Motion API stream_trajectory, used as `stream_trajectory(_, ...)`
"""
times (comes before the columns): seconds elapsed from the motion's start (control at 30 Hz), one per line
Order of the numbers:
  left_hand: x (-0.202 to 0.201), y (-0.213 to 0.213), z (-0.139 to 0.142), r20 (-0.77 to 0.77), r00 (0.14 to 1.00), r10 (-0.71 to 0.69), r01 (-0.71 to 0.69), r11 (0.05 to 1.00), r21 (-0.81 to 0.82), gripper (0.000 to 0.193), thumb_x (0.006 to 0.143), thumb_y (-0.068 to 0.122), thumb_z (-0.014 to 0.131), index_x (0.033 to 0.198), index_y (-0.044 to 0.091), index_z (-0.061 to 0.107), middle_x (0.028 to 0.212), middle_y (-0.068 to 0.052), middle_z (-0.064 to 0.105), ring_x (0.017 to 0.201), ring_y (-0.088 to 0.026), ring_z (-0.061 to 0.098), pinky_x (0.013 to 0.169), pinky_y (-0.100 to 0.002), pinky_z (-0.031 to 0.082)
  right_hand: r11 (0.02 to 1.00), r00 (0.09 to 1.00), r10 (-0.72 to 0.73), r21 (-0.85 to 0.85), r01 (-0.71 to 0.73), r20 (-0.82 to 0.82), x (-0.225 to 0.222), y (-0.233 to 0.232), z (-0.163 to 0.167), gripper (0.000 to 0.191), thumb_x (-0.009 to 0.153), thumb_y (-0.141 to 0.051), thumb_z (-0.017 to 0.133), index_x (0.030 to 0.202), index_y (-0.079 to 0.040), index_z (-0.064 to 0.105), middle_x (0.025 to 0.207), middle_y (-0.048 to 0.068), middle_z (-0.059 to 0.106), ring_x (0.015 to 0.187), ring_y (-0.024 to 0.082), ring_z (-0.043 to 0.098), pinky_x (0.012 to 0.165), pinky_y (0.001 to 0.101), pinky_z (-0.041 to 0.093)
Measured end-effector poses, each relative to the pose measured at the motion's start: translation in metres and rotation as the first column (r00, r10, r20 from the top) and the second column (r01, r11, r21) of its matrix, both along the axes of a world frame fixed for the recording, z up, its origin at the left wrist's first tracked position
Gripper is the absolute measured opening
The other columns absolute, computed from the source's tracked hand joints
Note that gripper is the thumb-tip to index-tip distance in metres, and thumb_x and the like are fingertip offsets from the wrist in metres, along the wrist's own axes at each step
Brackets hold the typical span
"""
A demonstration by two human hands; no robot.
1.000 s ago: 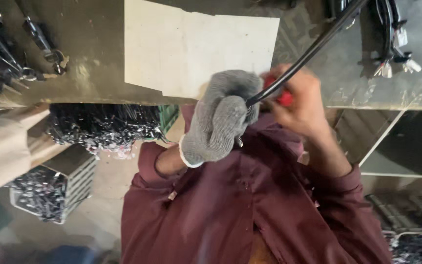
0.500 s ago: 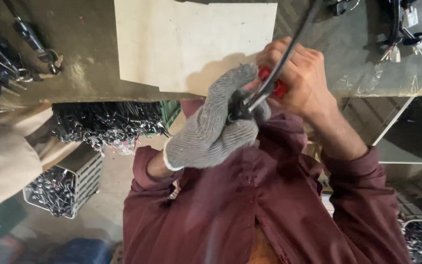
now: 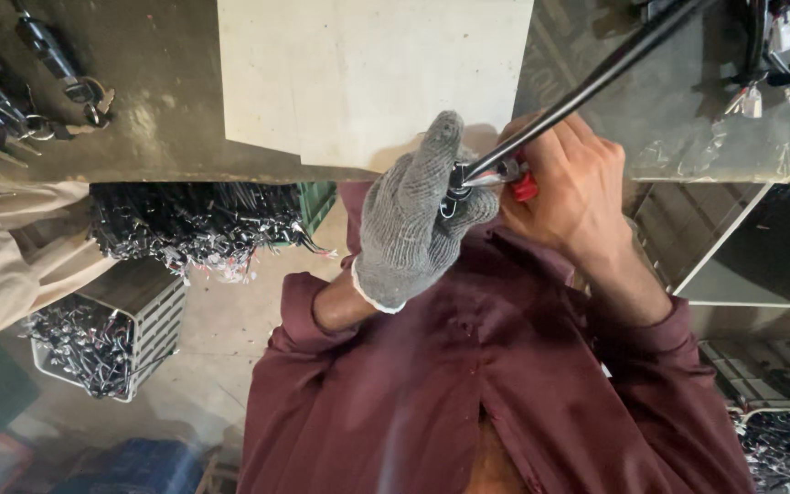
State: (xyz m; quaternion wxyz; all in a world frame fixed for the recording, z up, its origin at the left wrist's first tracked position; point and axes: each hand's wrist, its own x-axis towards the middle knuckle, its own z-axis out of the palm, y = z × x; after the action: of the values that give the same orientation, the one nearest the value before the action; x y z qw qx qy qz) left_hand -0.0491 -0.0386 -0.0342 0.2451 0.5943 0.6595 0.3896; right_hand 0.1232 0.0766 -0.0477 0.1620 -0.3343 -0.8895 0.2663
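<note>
Head view showed us our left hand [image 3: 418, 215], in a grey knit glove, clenched around the lower end of a black cable [image 3: 596, 71] and a small metal ring at its tip. Our bare right hand [image 3: 573, 187], touching the left, gripped red-handled pliers [image 3: 514, 176] whose nose met that cable end between the two hands. The cable ran up and away from the right hand over the grey workbench [image 3: 157, 137]. A pale cardboard sheet [image 3: 368, 73] lay just beyond the gloved fingers. A crate of metal parts [image 3: 102, 343] sat well off to the left hand's outer side.
</note>
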Motion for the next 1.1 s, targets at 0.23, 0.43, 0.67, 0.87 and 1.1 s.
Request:
stream_trajectory(0.23,0.004,0.001,0.0,-0.166,0.985,0.048,-0.033,0.995,0.089,0.08,0.098,0.021,0.082,0.158,0.002,0.033,0.122,-0.006,0.067,0.105,-0.028,0.066,0.094,-0.04,0.053,0.995,0.993,-0.099,-0.009,0.1,0.072,0.001,-0.013,0.005,0.031,0.079,-0.008,0.081,0.103,-0.006,0.062,0.089,0.007,0.065,0.083,0.028,0.066,0.067,0.0408,0.05)
stream_trajectory(0.43,0.004,0.0,-0.002,-0.122,0.992,0.014,-0.007,0.998,0.055,0.081,0.097,0.023,0.083,0.157,0.0,0.033,0.12,-0.007,0.067,0.106,-0.029,0.064,0.093,-0.042,0.053,0.994,0.993,-0.107,-0.004,0.107,-0.045,-0.002,-0.017,0.01,0.032,0.071,-0.004,0.077,0.098,0.0,0.062,0.084,0.014,0.063,0.077,0.035,0.064,0.061,0.0443,0.048)
stream_trajectory(0.67,0.005,-0.002,-0.01,-0.452,0.887,0.093,-0.019,0.986,0.166,0.062,0.098,0.02,0.08,0.147,0.002,0.047,0.131,-0.015,0.064,0.116,-0.034,0.063,0.104,-0.047,0.052,0.982,0.982,-0.188,0.02,0.187,0.033,-0.001,-0.021,-0.004,0.025,0.074,-0.008,0.08,0.087,-0.005,0.059,0.079,0.011,0.061,0.075,0.034,0.063,0.061,0.0454,0.047)
stream_trajectory(0.87,-0.006,0.0,-0.008,-0.563,0.821,0.101,0.022,0.978,0.208,0.053,0.097,0.012,0.074,0.145,0.002,0.051,0.136,-0.017,0.059,0.116,-0.036,0.062,0.105,-0.05,0.051,0.993,0.992,-0.105,-0.07,0.1,-0.065,-0.003,-0.027,0.004,0.033,0.079,-0.006,0.078,0.108,-0.002,0.061,0.092,0.012,0.065,0.084,0.035,0.065,0.069,0.0436,0.051)
stream_trajectory(1.1,-0.013,0.007,0.008,-0.427,0.904,-0.038,0.093,0.99,0.11,0.06,0.101,0.017,0.074,0.149,-0.002,0.043,0.138,-0.018,0.06,0.113,-0.034,0.064,0.098,-0.045,0.054,0.985,0.981,-0.155,-0.097,0.144,-0.113,-0.02,-0.02,0.02,0.032,0.077,-0.001,0.073,0.106,-0.005,0.06,0.093,0.013,0.065,0.084,0.035,0.066,0.07,0.0438,0.051)
